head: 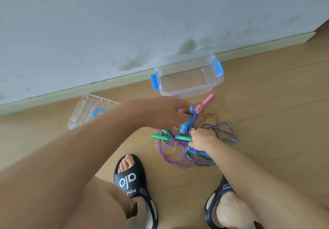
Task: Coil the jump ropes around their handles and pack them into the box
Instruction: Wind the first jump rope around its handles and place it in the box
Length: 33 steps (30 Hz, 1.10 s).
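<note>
Because the coloured plastic-handled jump ropes (187, 136) lie tangled on the wooden floor (267, 122) before the empty clear plastic box (191, 79), the left hand (167, 113) pinches a cord and the right hand (201, 139) grips a green handle (182, 138), apparently to separate one.

Tangled jump ropes (185, 139) (seemingly uncoiled) before empty box (191, 84).

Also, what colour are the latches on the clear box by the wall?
Blue latches on the box, head view.

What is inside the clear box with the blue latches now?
The clear box holds no jump rope; only its bare bottom and the floor show through. The ropes lie tangled in front of it.
</note>
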Each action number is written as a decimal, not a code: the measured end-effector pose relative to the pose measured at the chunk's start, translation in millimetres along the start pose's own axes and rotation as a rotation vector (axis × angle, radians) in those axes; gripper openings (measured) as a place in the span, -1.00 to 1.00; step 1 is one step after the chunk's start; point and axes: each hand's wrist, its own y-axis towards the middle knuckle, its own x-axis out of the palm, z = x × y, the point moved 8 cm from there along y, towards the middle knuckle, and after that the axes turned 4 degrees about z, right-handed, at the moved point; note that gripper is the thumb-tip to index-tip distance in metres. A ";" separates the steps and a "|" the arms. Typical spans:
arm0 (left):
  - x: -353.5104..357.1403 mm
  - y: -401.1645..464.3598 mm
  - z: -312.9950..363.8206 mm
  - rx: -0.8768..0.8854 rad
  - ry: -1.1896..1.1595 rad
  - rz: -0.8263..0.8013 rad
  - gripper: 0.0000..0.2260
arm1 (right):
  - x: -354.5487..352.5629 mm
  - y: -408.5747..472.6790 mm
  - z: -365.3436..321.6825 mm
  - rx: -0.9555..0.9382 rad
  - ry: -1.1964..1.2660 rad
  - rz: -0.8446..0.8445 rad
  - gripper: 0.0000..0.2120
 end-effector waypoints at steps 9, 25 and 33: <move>-1.8 5.7 1.7 -0.011 0.052 -0.017 -0.78 | 19.3 21.3 -8.8 -0.001 -0.069 0.099 -0.73; -43.5 -22.0 5.1 0.068 -0.202 0.351 -0.84 | -157.5 -104.5 -12.2 -0.209 0.322 0.193 -0.73; -44.3 -39.0 -3.9 0.076 -0.045 0.399 -0.86 | -202.0 -157.4 -17.2 -0.327 0.417 0.142 -0.86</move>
